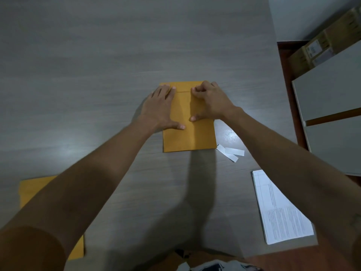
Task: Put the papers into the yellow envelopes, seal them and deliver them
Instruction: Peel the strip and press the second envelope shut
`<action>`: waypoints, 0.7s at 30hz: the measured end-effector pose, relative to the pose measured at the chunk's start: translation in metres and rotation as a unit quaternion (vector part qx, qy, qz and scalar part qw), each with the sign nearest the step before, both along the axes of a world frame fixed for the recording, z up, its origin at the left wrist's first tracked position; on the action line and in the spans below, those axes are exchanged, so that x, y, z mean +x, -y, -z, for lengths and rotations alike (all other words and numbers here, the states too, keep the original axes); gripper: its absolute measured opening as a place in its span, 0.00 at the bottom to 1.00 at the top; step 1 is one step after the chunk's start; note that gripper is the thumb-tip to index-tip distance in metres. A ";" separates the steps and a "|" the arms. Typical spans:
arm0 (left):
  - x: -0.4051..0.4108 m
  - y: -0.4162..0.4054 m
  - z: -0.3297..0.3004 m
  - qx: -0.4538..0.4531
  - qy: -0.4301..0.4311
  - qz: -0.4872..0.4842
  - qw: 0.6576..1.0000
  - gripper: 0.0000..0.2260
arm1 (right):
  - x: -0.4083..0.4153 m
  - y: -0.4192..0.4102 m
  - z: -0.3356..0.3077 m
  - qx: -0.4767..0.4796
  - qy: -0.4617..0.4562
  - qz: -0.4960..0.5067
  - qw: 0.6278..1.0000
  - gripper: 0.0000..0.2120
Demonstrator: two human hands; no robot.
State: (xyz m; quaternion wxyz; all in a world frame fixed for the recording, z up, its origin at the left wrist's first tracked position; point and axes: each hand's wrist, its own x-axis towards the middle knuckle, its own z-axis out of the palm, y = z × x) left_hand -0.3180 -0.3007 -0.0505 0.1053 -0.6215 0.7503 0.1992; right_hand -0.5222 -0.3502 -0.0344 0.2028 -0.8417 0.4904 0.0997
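A yellow envelope (192,136) lies flat in the middle of the grey table, its flap folded down at the far end. My left hand (161,108) lies on its left part with straight fingers pressing the flap's left corner. My right hand (210,100) rests on the right part, its fingers curled with the knuckles down on the flap and the thumb stretched onto the envelope's middle. More yellow envelopes (35,189) lie at the near left, partly hidden under my left forearm. A stack of printed white papers (277,212) lies at the near right.
Two white peel-off strips (231,152) lie just right of the envelope's near corner. The grey table (97,75) ends at the right, where a white cabinet (330,98) and cardboard boxes (312,53) stand on a dark red floor.
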 end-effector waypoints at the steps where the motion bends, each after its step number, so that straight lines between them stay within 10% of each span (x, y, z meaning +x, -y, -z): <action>1: -0.001 0.000 0.000 -0.002 0.004 -0.002 1.000 0.61 | 0.001 -0.001 0.001 -0.005 -0.004 0.004 1.000 0.51; 21: -0.013 0.002 -0.001 0.062 0.049 0.016 0.997 0.75 | 0.006 -0.017 -0.009 0.057 -0.077 -0.010 0.995 0.72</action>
